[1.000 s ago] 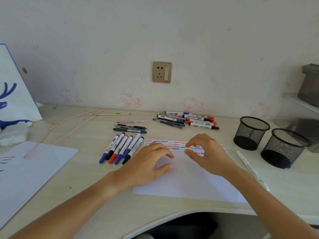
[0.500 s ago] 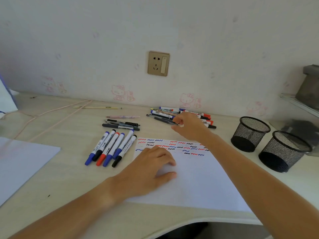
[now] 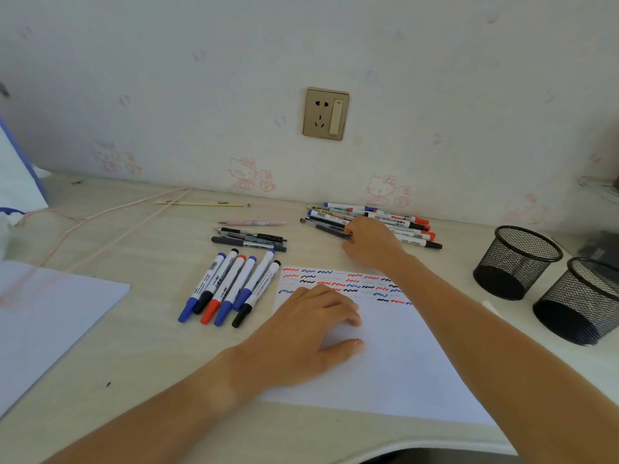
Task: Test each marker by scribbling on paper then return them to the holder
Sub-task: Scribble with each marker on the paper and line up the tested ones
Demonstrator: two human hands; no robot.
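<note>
Two black wire-mesh cup holders stand at the desk's right edge; nothing shows inside them. The right hand reaches the loose marker pile at the back edge, fingertips on a dark pen; grip unclear. The left hand, fingers loosely spread, presses the scribbled white paper sheet.

Six capped markers lined up in a row: three blue caps, two black, one red. Three dark pens stacked behind, one pink pen further back. Far pile of markers too overlapped to count. Two black mesh holders at right. Two paper sheets, one scribbled, one at left. Two hands in view.
</note>
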